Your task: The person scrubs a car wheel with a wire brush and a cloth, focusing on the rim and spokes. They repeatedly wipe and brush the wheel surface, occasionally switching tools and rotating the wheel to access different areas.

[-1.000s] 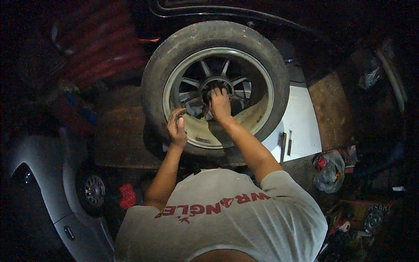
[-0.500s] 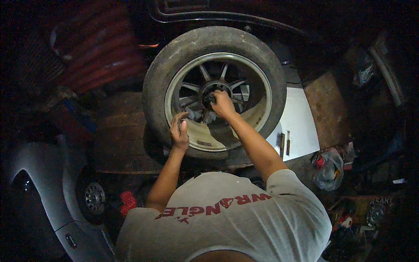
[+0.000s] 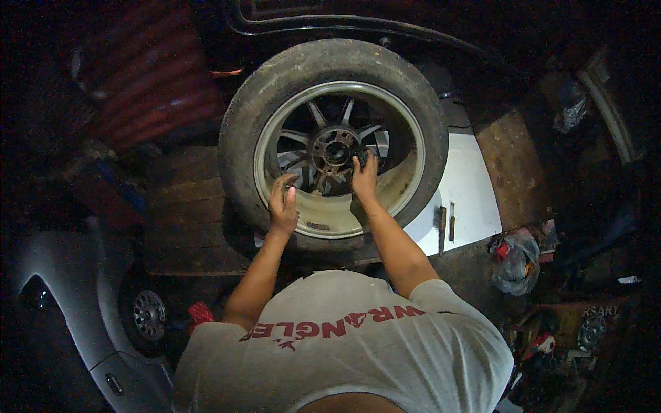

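A car wheel with a worn black tyre (image 3: 265, 89) and a dusty spoked alloy rim (image 3: 344, 213) lies in front of me on wooden boards. My left hand (image 3: 283, 204) rests on the rim's lower left part, fingers slightly curled, holding nothing that I can see. My right hand (image 3: 363, 180) reaches inside the rim just right of the rusty hub (image 3: 332, 150), its fingertips pressed on a dark part there. Whether it grips anything is hidden by the fingers.
A white panel (image 3: 468, 199) with two small dark tools (image 3: 446, 221) lies right of the wheel. A crumpled bag (image 3: 516, 261) and red items sit at the right. A silver car body (image 3: 62, 296) curves along the lower left. Red corrugated sheeting (image 3: 151, 89) stands behind.
My right hand has slid down from the hub's centre to its right side. My left hand has dropped lower on the rim. The hub is now uncovered.
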The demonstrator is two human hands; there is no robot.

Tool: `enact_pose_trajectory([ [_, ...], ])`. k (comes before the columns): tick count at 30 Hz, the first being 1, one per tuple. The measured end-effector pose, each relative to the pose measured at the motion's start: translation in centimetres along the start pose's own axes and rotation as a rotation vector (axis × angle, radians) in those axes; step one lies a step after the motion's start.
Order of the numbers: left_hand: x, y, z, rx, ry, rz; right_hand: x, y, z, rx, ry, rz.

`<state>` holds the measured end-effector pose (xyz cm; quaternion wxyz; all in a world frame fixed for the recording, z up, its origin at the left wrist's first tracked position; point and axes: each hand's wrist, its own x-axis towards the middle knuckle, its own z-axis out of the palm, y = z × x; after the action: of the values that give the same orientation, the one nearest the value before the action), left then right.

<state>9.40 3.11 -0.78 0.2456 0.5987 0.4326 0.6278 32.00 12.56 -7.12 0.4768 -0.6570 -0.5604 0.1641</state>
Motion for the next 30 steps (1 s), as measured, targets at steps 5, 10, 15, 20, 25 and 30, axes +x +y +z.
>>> enact_pose_trajectory([
  [5,-0.7,-0.6,-0.5,-0.066,0.021,-0.057,-0.2,-2.2,-1.1,0.042,0.047,-0.065],
  [10,-1.0,-1.0,-0.4,-0.051,0.022,-0.077,-0.3,-2.4,0.4,-0.104,0.035,-0.233],
  [15,-0.9,-0.7,-0.7,0.009,0.008,-0.036,-0.1,-2.4,0.8,-0.236,-0.056,-0.232],
  [20,-1.4,-0.6,-0.4,-0.03,0.007,-0.055,1.8,-4.4,0.0,-0.152,-0.185,0.068],
  [25,-1.8,-1.6,0.3,-0.1,-0.004,-0.087,1.6,-3.5,-5.4,-0.195,-0.357,-0.203],
  [30,-1.6,-0.8,0.9,-0.107,-0.02,-0.135,1.7,0.8,-5.4,0.237,-0.15,0.03],
])
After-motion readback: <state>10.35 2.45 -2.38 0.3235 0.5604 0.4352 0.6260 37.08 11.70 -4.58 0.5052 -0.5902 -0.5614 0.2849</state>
